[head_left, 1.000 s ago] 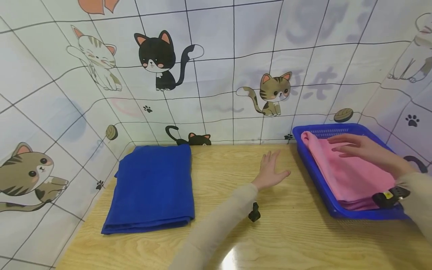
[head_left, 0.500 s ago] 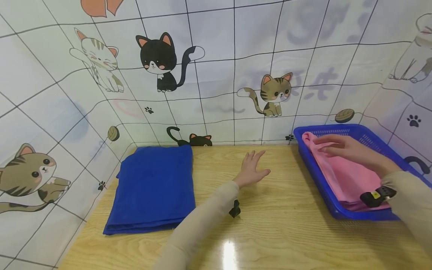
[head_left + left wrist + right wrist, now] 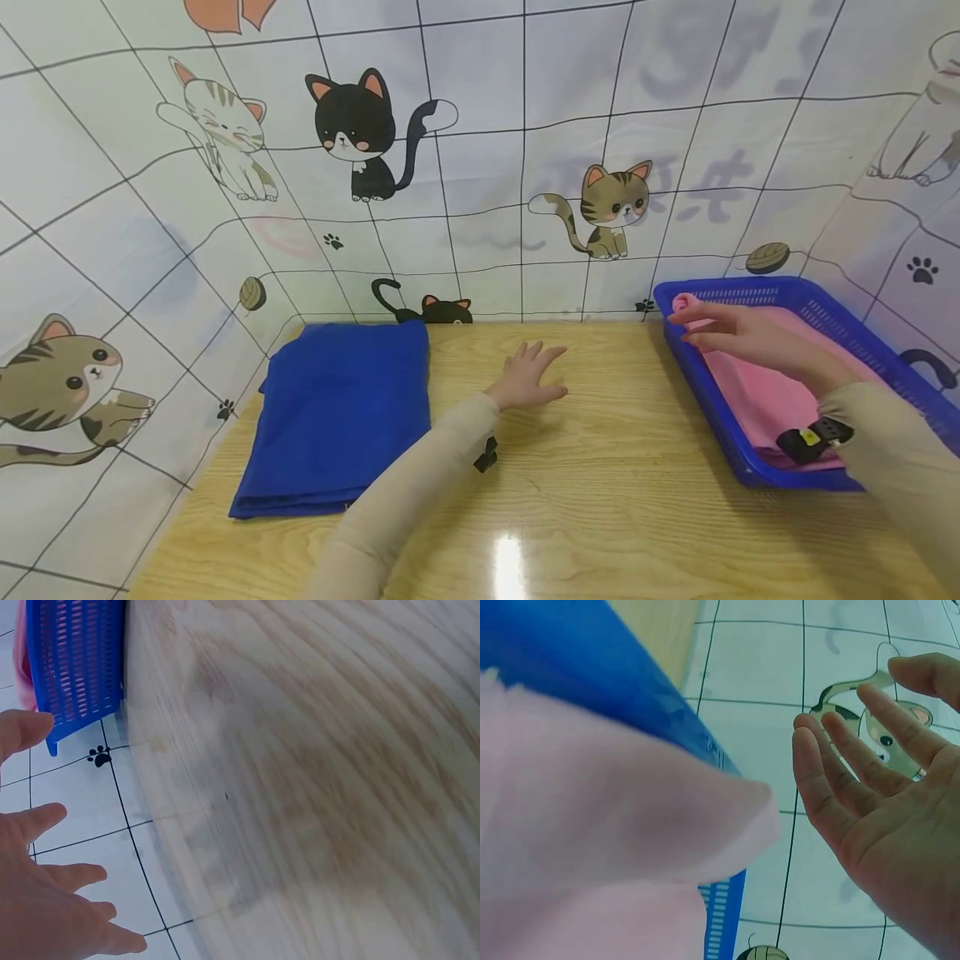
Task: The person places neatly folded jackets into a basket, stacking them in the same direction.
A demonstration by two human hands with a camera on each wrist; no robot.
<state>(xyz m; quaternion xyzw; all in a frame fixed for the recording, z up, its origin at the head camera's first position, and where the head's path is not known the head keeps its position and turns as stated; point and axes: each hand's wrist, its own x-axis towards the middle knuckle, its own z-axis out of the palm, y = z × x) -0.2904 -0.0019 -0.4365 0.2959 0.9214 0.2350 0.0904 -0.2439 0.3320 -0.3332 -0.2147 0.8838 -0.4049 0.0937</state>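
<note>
Left hand [image 3: 525, 379] and right hand [image 3: 727, 333] are both held empty, fingers spread on the left and loosely extended on the right. At far left, a folded blue cloth [image 3: 341, 408] is laid flat on the wood-grain surface [image 3: 622, 500] — its near right corner is covered by a pale sleeve [image 3: 405, 492]. Next, the left hand is poised over the surface, between the blue cloth and a blue basket [image 3: 787, 478]. Folded pink cloth [image 3: 757, 400] is contained in the basket, and above its rolled left edge the right hand is held — apart from the cloth in the right wrist view.
</note>
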